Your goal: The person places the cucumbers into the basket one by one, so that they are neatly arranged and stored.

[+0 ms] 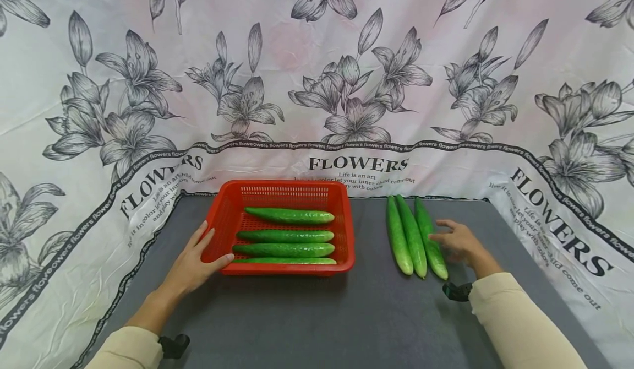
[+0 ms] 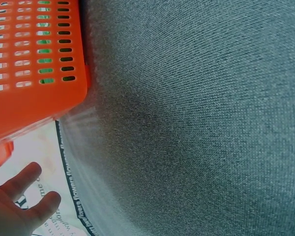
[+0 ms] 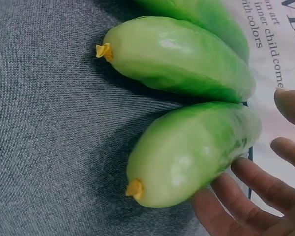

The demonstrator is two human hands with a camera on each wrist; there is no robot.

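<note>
A red plastic basket [image 1: 287, 270] with slotted walls stands on the left half of the table, and several green cucumbers [image 1: 283, 249] lie crosswise inside it. My left hand [image 1: 190, 267] is at its front left corner, thumb over the rim, fingers spread and fairly straight along the left side. To the right, three more cucumbers lie side by side, pointing away from me. Beside the rightmost cucumber [image 1: 431, 239] is my right hand [image 1: 460, 243]. In the right wrist view its loosely extended fingers [image 3: 265, 189] lie right along this cucumber's side, with the thumb raised away from it.
Grey cloth covers the table [image 1: 317, 325]. A white curtain [image 1: 356, 104] printed with flowers and lettering hangs behind and round its sides. Each wrist wears a small black camera; the left one [image 1: 174, 347] shows below the hand.
</note>
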